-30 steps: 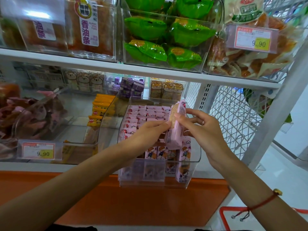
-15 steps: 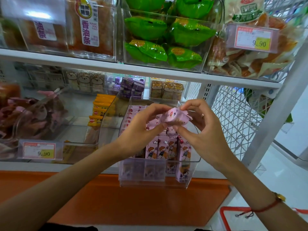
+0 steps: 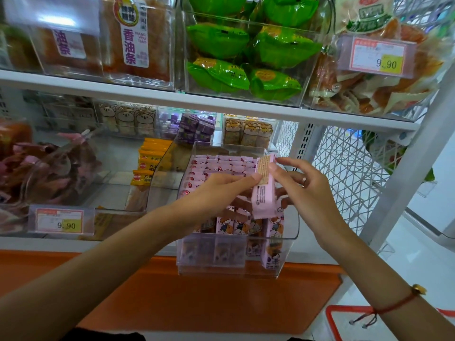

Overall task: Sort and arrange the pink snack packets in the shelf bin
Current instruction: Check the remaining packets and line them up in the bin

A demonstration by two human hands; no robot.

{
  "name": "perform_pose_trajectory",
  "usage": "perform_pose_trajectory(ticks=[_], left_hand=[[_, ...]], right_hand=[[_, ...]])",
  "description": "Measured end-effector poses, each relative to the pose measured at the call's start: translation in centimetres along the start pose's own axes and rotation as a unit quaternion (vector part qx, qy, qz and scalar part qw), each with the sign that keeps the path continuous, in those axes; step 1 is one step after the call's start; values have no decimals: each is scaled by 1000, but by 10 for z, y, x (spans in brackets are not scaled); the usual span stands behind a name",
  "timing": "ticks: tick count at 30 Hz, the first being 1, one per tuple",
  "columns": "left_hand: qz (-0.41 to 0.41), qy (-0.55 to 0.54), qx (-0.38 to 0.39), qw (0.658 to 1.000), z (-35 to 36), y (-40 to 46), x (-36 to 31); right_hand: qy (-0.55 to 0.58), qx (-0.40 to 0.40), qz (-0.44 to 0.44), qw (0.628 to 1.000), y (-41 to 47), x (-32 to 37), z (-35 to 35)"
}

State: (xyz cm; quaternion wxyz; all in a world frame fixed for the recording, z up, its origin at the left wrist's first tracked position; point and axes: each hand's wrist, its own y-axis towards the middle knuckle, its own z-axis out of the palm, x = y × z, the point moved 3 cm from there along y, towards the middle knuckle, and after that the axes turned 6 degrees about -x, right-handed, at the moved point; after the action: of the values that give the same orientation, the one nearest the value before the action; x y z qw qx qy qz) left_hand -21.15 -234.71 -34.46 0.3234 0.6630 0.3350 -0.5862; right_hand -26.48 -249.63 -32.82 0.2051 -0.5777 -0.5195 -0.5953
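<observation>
A clear plastic bin (image 3: 290,232) stands on the lower shelf, pulled forward over the orange ledge. Several pink snack packets (image 3: 221,163) lie in rows at its back, and more stand upright with cartoon faces at its front (image 3: 225,226). Above the bin, one pink packet (image 3: 263,190) is held upright, its printed back toward me. My left hand (image 3: 221,185) pinches its left edge with fingertips. My right hand (image 3: 302,185) pinches its upper right edge between thumb and forefinger, the other fingers spread.
Yellow packets (image 3: 150,161) lie in the bin to the left, and a price tag (image 3: 59,221) hangs on its front. Purple packs (image 3: 194,129) sit behind. Green bags (image 3: 246,57) fill the upper shelf bin. A white wire side panel (image 3: 349,173) stands at right; a red basket (image 3: 344,316) sits below.
The pink packet lay flat between both hands half a second ago; now it stands upright again over the bin's right side, still held by both hands.
</observation>
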Motion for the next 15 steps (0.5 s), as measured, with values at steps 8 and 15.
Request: perform_pose_trajectory(ticks=[8,15], left_hand=[[-34,-68,23,997,4,1,4],[77,136,-53,986,2,0,-1]], right_hand=[[58,16,44,997,6,-5,-3],[105,37,-5,994,9,6,-14]])
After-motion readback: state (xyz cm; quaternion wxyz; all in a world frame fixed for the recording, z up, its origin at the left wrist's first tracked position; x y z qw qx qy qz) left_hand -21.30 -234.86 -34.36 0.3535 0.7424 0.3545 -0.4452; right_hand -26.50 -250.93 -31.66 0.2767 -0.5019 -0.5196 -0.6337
